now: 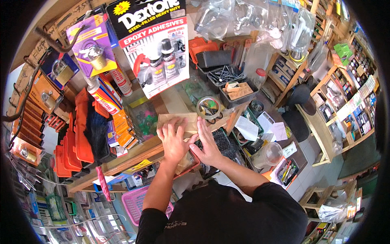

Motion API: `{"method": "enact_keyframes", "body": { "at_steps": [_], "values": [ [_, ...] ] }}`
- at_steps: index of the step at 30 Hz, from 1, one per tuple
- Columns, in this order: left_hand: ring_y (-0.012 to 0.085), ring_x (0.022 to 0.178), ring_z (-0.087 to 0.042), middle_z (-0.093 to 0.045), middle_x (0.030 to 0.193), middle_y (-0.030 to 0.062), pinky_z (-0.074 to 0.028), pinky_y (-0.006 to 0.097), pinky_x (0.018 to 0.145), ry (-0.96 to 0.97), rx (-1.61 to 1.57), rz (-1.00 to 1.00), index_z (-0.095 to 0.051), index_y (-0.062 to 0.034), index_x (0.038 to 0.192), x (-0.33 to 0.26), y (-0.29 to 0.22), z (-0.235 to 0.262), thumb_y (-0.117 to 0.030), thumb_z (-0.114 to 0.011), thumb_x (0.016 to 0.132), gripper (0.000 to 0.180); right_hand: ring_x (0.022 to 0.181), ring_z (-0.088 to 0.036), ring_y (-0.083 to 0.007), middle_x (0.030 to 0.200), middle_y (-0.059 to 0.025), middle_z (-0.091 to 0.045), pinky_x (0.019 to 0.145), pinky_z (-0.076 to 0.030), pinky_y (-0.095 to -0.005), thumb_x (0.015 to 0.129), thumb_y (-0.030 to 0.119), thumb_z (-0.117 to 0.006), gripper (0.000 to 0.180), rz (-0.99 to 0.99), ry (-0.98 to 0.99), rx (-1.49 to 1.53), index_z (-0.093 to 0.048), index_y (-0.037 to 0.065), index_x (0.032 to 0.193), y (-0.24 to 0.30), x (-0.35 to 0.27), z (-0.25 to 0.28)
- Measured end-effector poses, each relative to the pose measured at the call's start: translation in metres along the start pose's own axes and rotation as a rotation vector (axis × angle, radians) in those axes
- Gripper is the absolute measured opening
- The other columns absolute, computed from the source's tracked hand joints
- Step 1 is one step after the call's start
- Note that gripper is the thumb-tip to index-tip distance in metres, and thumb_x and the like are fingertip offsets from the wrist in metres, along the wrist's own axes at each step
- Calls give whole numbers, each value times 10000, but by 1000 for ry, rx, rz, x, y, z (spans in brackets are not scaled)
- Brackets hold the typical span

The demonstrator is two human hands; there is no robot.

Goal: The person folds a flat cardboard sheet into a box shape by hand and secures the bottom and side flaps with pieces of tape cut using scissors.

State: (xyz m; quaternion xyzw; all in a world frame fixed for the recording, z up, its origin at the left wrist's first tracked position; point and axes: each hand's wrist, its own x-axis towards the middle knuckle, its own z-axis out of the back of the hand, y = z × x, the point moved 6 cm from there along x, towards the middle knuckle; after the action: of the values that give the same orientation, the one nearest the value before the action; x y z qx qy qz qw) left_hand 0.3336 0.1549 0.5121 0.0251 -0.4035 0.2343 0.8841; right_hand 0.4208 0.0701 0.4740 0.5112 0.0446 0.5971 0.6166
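A flat tan piece that looks like brown paper or card lies at the front edge of the glass-topped counter. Across its left part my left hand rests, fingers spread and pressing down on it. My right hand stands at its right end, fingers stretched out along that edge, and the two thumbs nearly meet below it. Just beyond my right fingertips is a roll of tape. Whether the tan piece is a single sheet or a folded packet, I cannot tell.
Hanging above the counter are an adhesive card and a carded padlock. Black bins hold screws and wooden pieces. Orange boxes stand at left, a pink basket below. A transparent tub is at right.
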Motion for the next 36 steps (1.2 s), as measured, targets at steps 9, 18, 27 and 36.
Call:
{"method": "enact_keyframes", "body": {
  "at_steps": [9,18,27,36],
  "values": [
    [290,1056,-440,-480,1160,68,-271,471,913,34,11,-6,-550,-161,1153,4,-3,3,-469,-741,650,620,1346,-243,-377,1433,-194,-311,1084,-213,-447,890,252,-542,594,18,31,54,-320,-10,1375,-5,-11,18],
    [269,1050,-445,-481,1170,69,-259,448,920,10,9,-27,-555,-149,1157,2,-2,1,-494,-724,660,628,1351,-231,-363,1455,-214,-237,1088,-229,-417,881,266,-537,687,106,-10,-80,-206,-16,1414,10,-1,16],
    [268,1104,-418,-468,1185,59,-251,460,944,20,-30,1,-541,-170,1177,-1,1,2,-451,-747,647,634,1265,-393,-342,1298,-151,-490,1004,-341,-437,857,254,-562,466,66,-165,-227,-497,14,1251,32,14,41],
    [269,1132,-403,-455,1199,70,-269,464,957,22,-96,-18,-521,-132,1189,-2,1,4,-369,-765,615,667,1172,-487,-283,1144,-97,-585,996,-318,-510,810,273,-609,344,82,-22,-499,-617,58,1079,50,27,40]
  ]
}}
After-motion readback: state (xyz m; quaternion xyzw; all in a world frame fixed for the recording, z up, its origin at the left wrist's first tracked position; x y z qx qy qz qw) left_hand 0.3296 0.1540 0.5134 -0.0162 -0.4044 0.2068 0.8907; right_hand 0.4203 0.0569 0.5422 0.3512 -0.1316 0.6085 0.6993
